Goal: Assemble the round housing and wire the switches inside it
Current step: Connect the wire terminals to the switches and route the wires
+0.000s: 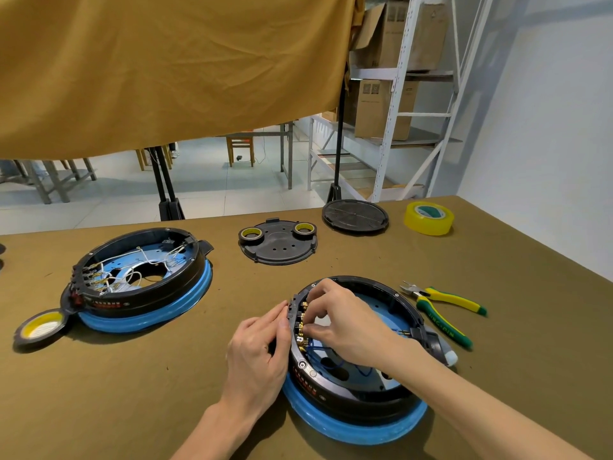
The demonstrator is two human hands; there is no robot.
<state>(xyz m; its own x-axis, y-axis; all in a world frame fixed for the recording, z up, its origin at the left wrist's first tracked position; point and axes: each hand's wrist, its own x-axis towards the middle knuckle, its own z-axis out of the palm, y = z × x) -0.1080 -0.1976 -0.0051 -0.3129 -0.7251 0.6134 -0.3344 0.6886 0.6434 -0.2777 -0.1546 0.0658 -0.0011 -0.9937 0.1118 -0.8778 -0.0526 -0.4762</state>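
Single head cam, wide-angle, looking forward and down from the person's head. It's sitting close over the near edge of the worktop (139, 376), with both forearms entering from the bottom edge. The left hand (262, 346) and right hand (345, 320) are landing low and slightly right of centre, at the nearer round housing (358, 410). Upper half is facing out past the worktop's far edge to a hanging ochre cloth (166, 68), floor and metal shelving (398, 94). Straight lines are bowing near the edges. No second view, so no overlap.
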